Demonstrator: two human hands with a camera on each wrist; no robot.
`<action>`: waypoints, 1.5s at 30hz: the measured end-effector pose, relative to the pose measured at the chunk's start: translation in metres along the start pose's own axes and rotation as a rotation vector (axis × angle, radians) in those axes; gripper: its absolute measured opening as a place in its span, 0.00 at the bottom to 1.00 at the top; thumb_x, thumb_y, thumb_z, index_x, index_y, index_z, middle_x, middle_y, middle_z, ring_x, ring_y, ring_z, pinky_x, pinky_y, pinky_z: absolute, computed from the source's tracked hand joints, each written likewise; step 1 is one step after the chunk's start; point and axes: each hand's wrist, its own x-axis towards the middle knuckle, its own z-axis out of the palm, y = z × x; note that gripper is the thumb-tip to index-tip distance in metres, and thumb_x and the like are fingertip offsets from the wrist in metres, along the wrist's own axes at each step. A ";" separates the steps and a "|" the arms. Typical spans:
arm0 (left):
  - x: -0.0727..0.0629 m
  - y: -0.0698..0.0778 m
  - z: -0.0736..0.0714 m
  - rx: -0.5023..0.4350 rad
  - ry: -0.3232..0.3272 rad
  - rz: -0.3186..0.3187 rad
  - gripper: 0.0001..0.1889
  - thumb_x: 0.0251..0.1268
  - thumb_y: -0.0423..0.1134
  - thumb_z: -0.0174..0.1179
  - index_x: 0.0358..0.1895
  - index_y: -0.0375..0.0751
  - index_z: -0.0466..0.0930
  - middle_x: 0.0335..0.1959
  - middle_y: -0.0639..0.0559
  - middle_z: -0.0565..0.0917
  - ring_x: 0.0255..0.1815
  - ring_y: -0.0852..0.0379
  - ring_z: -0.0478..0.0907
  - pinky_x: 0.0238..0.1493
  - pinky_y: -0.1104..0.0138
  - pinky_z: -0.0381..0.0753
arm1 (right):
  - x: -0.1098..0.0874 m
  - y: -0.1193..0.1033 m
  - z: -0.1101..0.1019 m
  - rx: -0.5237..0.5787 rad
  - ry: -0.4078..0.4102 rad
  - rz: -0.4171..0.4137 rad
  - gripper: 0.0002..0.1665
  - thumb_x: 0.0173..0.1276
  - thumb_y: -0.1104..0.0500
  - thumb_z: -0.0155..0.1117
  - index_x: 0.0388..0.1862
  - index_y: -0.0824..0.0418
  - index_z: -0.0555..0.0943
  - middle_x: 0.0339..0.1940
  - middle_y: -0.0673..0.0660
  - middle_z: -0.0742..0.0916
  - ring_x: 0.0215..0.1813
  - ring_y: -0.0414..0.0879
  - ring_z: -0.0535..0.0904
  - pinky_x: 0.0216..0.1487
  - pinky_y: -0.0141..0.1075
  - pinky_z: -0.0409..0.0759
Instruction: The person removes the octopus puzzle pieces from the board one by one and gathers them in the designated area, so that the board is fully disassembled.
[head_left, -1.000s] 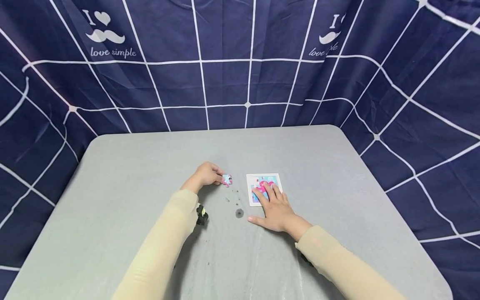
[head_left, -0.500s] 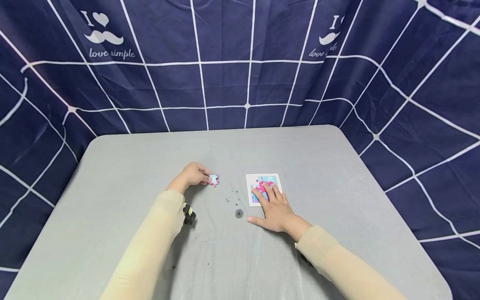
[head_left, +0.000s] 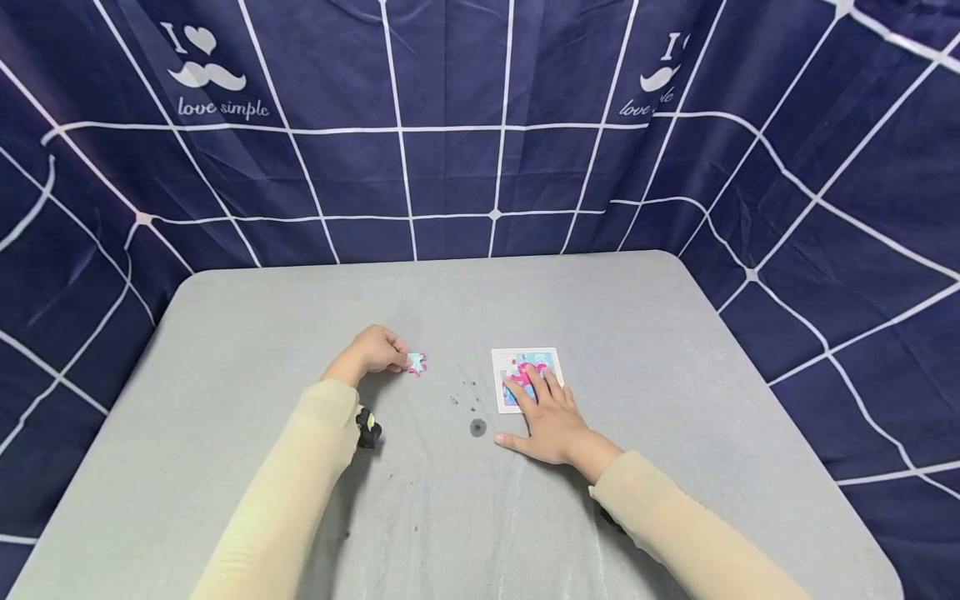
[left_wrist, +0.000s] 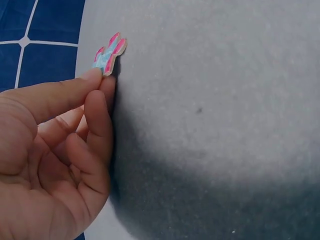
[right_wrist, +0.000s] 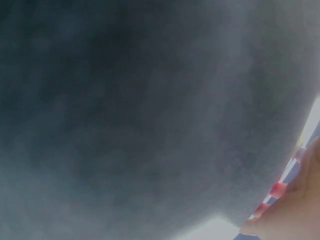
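My left hand [head_left: 372,350] pinches a light-blue and pink jigsaw piece [head_left: 417,362] by one edge, left of the table's middle. The left wrist view shows the jigsaw piece [left_wrist: 110,53] between thumb and index finger, with the other fingers curled beneath. To the right lies a square, white-framed jigsaw puzzle [head_left: 507,355] with a pink and blue picture. My right hand [head_left: 551,421] rests on its lower right part, fingers spread and the thumb out on the table, hiding some of the picture. Only a sliver of the right hand [right_wrist: 292,210] enters the right wrist view.
The grey table [head_left: 637,333] has rounded corners. A round dark stain [head_left: 478,427] and several small specks mark the cover between the hands. Dark blue curtains [head_left: 450,167] with white lines hang behind and at both sides. A black device [head_left: 367,428] sits at the left wrist.
My left hand has moved left with the jigsaw piece, away from the framed puzzle. The right hand has stayed in place on the puzzle.
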 end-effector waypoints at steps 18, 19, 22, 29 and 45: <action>-0.004 -0.002 -0.002 -0.072 -0.023 -0.018 0.06 0.54 0.30 0.68 0.32 0.30 0.83 0.17 0.53 0.82 0.18 0.65 0.75 0.19 0.74 0.69 | 0.000 0.002 0.002 0.001 -0.008 0.010 0.54 0.60 0.27 0.54 0.77 0.50 0.51 0.77 0.64 0.50 0.75 0.65 0.38 0.68 0.64 0.43; -0.004 -0.002 -0.002 -0.098 -0.032 -0.023 0.06 0.54 0.30 0.68 0.32 0.29 0.83 0.17 0.53 0.82 0.19 0.65 0.76 0.19 0.75 0.69 | 0.000 0.002 0.003 0.003 -0.004 0.008 0.54 0.60 0.27 0.55 0.77 0.51 0.51 0.76 0.64 0.50 0.75 0.65 0.38 0.68 0.64 0.43; -0.004 -0.003 -0.003 -0.150 -0.060 -0.024 0.08 0.55 0.28 0.67 0.35 0.25 0.82 0.18 0.53 0.82 0.19 0.64 0.78 0.19 0.75 0.70 | 0.000 0.003 0.003 0.002 -0.004 0.012 0.54 0.60 0.26 0.54 0.77 0.50 0.51 0.76 0.64 0.50 0.75 0.65 0.39 0.68 0.64 0.43; -0.003 -0.002 -0.005 -0.175 -0.051 -0.045 0.09 0.55 0.28 0.67 0.38 0.27 0.82 0.19 0.53 0.82 0.20 0.63 0.78 0.21 0.74 0.71 | -0.001 0.002 0.001 -0.004 -0.006 0.008 0.54 0.60 0.26 0.54 0.77 0.50 0.52 0.77 0.63 0.50 0.75 0.65 0.39 0.68 0.64 0.45; 0.004 0.017 0.016 -0.184 -0.007 0.062 0.08 0.56 0.29 0.66 0.37 0.28 0.82 0.21 0.52 0.83 0.22 0.63 0.80 0.27 0.72 0.77 | -0.002 0.002 0.002 -0.008 0.014 -0.003 0.53 0.61 0.27 0.54 0.77 0.51 0.52 0.77 0.64 0.50 0.75 0.65 0.39 0.67 0.64 0.44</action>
